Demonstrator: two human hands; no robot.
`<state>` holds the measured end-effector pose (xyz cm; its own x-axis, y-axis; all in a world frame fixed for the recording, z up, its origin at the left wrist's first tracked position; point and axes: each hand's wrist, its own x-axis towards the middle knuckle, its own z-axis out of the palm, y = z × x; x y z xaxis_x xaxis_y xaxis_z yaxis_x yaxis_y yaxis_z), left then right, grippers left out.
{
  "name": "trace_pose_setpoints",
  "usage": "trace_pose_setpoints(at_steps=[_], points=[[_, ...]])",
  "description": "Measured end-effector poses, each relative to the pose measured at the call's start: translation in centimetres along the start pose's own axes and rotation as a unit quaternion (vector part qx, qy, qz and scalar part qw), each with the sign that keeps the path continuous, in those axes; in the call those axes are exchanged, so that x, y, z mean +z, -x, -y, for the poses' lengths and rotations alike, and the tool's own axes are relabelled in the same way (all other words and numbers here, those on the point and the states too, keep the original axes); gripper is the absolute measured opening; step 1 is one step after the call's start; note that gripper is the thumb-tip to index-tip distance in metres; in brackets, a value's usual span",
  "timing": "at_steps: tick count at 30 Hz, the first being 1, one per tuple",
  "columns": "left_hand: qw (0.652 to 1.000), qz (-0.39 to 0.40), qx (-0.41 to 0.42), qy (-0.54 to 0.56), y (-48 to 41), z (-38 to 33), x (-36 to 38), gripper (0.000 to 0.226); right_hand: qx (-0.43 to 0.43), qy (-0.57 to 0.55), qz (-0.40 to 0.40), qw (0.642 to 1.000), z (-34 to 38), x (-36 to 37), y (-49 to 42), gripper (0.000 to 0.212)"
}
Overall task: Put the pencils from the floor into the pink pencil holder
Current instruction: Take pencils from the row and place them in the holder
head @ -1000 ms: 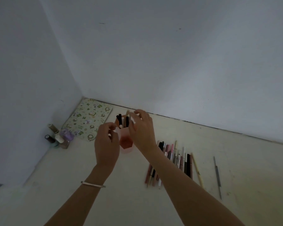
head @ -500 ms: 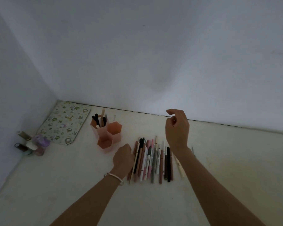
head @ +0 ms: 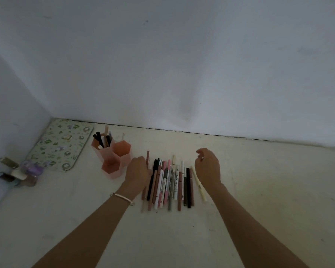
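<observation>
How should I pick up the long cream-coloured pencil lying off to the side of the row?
Pinch the cream pencil around its near half, from above. It lies flat on the floor, slanting away from the row, so there's room either side. The right hand is closest.

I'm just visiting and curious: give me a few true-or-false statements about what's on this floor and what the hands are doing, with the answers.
1. The pink pencil holder stands left of the row of pencils on the floor. True.
2. Every compartment of the holder has pencils in it. False: the two nearest compartments look empty.
3. The right hand grips a black pencil. False: its fingers are loosely curled above the row's right end, holding nothing.
4. A patterned mat lies left of the holder. True.
5. The left hand is at the row's left end. True.
</observation>
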<state>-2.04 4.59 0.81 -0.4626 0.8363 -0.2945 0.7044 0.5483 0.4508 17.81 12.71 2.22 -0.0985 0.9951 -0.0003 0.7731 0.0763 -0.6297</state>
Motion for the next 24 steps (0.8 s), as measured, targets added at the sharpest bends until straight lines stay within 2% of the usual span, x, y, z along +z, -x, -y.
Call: trace_pose_setpoints(at_steps=[4, 9, 12, 15, 19, 22, 24], points=[[0.997, -0.04, 0.024, 0.06, 0.2, -1.0, -2.3, 0.017, 0.048, 0.119, 0.105, 0.986, -2.3, 1.8, 1.2, 0.035], [0.977, -0.095, 0.037, 0.185, 0.9, -1.4, -5.1, 0.015, 0.044, 0.157, 0.122, 0.979, -3.9, 3.4, 2.7, 0.032], [0.962, -0.152, 0.039, 0.222, 1.3, -1.2, -6.8, 0.017, 0.039, 0.099, 0.076, 0.991, -3.1, 3.1, 2.5, 0.049], [0.942, -0.189, 0.052, 0.273, 1.7, -0.5, -8.1, 0.027, -0.023, -0.015, -0.045, 0.999, 0.6, 2.2, 1.0, 0.069], [0.893, -0.267, 0.092, 0.35, 2.2, 1.1, -9.6, 0.076, -0.16, -0.114, -0.162, 0.967, 6.5, 0.9, -1.0, 0.07], [0.866, -0.383, 0.087, 0.31, 1.8, 3.3, -10.8, 0.077, -0.224, -0.139, -0.183, 0.947, 9.1, 0.3, -1.4, 0.066], [0.844, -0.43, 0.086, 0.309, 1.2, 5.1, -11.3, 0.074, -0.239, -0.165, -0.181, 0.94, 10.4, 0.3, -1.2, 0.062]])
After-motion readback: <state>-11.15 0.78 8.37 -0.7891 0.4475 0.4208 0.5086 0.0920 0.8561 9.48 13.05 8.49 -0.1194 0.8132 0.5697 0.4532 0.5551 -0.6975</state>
